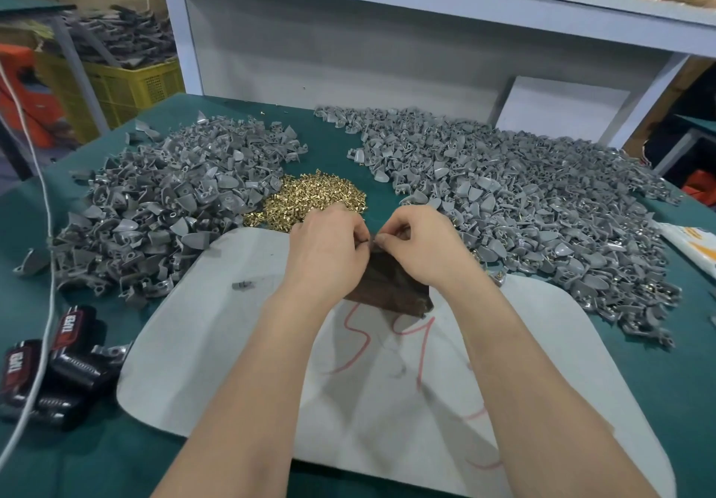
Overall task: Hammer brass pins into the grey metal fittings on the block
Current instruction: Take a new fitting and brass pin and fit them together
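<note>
Left hand [329, 249] and right hand [424, 246] pinched one small part, seemingly a fitting [370, 240], over far end of block [387, 292]; pins [314, 199] lay just beyond grip, nearer left.

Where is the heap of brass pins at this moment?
In the head view the brass pins lie mid-table, just beyond the left hand, between the left fittings pile and the right fittings pile.

White "TAPER" — perhaps "TAPED" — on the black grips [71, 329]; red handwritten "59" on the white board [217, 342]
</note>
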Motion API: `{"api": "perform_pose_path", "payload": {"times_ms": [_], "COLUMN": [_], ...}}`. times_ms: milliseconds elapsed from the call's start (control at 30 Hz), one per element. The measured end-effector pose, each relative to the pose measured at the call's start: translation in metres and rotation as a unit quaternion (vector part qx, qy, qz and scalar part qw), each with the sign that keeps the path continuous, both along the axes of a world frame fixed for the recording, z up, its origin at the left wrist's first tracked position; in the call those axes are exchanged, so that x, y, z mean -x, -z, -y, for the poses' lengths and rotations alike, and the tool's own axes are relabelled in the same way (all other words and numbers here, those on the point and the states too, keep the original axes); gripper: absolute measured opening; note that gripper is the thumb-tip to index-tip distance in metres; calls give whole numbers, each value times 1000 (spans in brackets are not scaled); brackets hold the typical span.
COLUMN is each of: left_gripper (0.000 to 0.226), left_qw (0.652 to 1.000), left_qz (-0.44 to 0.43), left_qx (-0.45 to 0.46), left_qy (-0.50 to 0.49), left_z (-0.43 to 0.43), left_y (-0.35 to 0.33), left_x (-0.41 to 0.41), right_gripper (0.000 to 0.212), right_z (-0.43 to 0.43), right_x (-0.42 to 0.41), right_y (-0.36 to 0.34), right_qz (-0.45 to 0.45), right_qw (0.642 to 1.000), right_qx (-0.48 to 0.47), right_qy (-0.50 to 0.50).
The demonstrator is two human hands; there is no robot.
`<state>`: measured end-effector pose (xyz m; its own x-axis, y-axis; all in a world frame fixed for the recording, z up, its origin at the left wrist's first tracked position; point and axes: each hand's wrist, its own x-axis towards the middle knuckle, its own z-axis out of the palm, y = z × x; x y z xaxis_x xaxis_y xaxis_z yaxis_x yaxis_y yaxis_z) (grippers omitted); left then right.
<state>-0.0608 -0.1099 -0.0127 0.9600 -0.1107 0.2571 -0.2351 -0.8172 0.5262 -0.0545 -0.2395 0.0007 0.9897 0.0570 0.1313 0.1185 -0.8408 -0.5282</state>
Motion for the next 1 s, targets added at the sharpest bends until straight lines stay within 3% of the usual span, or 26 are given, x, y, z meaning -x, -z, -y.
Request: {"api": "perform_pose_path", "payload": {"times_ms": [100, 233, 533, 833, 1000], "left_gripper": [7, 7, 12, 4, 7], "left_qw": [1000, 1000, 1000, 1000, 1000], "left_qz": [-2, 2, 8, 9, 7], "left_qx": [-1, 0, -21, 1, -12], "left_qy": [-2, -2, 2, -1, -3], "left_z": [0, 1, 3, 2, 3], "left_y": [0, 1, 1, 1, 1], "left_x": [0, 0, -2, 0, -1], "right_gripper": [24, 15, 9, 16, 8], "right_z": [-1, -5, -11, -4, -11], "right_x": [2, 3, 5, 1, 3], "right_y": [6, 7, -6, -3, -6], "right_qz": [20, 47, 20, -17, -6], "right_qw": [1000, 999, 995, 999, 997], "right_qx": [-7, 23, 98, 29, 77], "right_qy": [8, 8, -11, 10, 6]}}
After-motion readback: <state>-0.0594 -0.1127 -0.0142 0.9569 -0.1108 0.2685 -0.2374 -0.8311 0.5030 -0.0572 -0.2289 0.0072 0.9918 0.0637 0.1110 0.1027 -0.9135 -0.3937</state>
